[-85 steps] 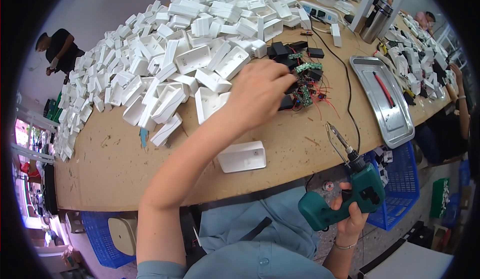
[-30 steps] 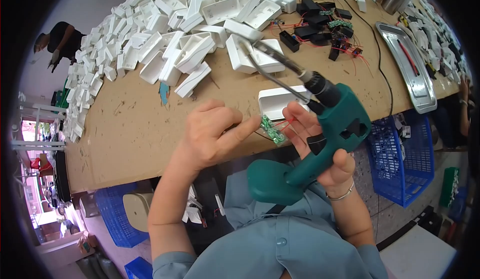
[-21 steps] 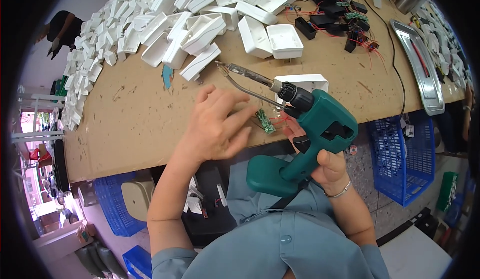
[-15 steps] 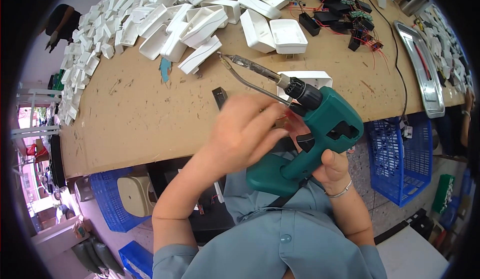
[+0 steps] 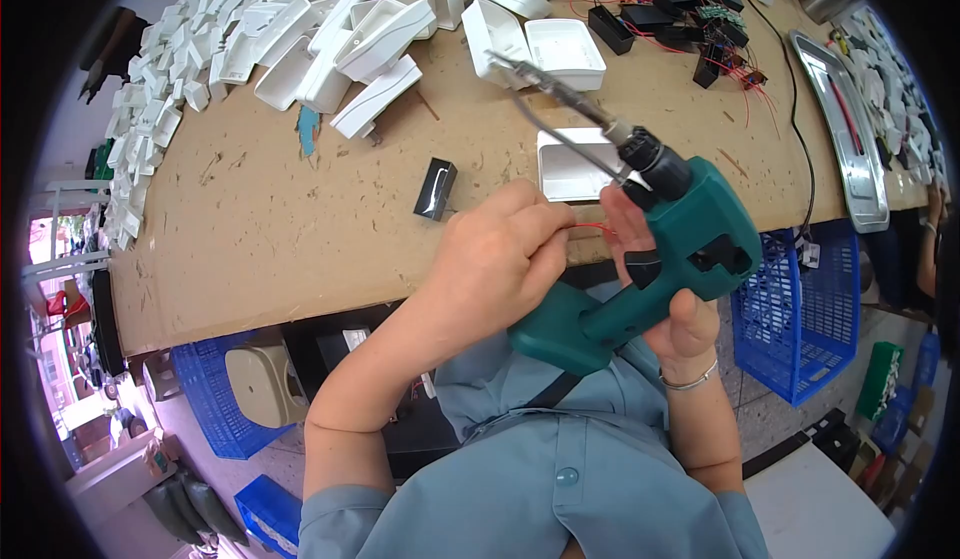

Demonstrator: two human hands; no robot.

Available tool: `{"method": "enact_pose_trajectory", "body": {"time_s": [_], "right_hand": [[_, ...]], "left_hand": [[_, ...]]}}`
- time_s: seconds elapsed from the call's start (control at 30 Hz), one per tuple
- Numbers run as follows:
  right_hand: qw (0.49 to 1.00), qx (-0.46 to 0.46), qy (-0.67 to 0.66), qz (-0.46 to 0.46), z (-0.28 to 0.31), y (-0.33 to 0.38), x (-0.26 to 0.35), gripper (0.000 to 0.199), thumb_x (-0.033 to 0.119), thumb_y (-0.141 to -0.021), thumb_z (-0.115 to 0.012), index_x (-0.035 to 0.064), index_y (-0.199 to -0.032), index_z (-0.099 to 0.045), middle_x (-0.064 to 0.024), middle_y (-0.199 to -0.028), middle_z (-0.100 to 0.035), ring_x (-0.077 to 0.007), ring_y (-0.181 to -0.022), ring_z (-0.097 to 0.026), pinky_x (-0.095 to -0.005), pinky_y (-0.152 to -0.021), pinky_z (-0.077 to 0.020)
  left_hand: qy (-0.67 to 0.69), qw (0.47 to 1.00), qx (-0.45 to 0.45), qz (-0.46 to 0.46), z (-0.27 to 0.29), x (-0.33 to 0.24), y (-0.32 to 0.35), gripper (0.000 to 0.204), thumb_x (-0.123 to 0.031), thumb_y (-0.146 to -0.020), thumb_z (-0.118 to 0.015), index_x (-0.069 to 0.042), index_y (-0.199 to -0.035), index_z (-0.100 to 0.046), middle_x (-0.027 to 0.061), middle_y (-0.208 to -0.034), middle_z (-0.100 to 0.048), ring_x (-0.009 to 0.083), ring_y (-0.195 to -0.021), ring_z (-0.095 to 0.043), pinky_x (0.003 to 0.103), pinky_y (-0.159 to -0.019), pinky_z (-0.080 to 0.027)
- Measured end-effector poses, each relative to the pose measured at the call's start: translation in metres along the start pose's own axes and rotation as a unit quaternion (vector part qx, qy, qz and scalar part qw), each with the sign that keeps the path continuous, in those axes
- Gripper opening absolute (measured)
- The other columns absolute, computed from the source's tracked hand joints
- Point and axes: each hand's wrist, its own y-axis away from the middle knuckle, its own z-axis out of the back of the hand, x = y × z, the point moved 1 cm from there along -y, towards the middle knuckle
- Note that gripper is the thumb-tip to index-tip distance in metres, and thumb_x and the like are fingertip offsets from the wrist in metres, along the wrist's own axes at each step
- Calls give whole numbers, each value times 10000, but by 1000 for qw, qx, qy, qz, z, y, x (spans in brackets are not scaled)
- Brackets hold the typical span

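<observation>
My right hand (image 5: 668, 311) grips a green pistol-shaped soldering gun (image 5: 660, 259), its metal tip (image 5: 520, 71) pointing up and to the left over the bench. My left hand (image 5: 500, 259) is closed just left of the gun, pinching thin red wires (image 5: 592, 227) at the bench's front edge; whatever else it holds is hidden by the fingers. A small black block (image 5: 436, 189) lies on the brown bench (image 5: 280, 219) just left of my left hand. A white plastic shell (image 5: 572, 165) lies open behind the gun.
Several white plastic housings (image 5: 350, 19) are heaped at the back left. Black parts with red wires and green circuit boards (image 5: 690, 19) sit at the back right, beside a metal tray (image 5: 845, 129). Blue crates (image 5: 800, 329) stand under the bench.
My left hand reached to the wired parts at the back, then came to the front edge with a small green board. The soldering gun rose beside it. The board is now hidden in my fingers.
</observation>
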Motion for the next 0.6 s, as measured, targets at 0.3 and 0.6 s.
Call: {"method": "enact_pose_trajectory", "body": {"time_s": [0.3,0.6], "right_hand": [[993,43,-94,56,25,10,15,699,386,-827,-701,128,-1400,-395,-222,-1535,-131,-399,-1412,-170,-456,-1124,-289],[986,51,-142,76,26,-8,15,666,347,-860,-665,90,-1407,-387,-235,-1541,-66,-393,-1430,-57,-456,-1171,-163]], "left_hand": [[105,990,4,94,-3,2,-5,75,23,-796,-628,3,-867,-642,49,-759,-571,86,-598,-524,228,-530,-411],[146,985,-4,93,-12,-2,-8,72,1,-805,-626,5,-876,-620,53,-749,-557,91,-580,-538,230,-518,-422]]}}
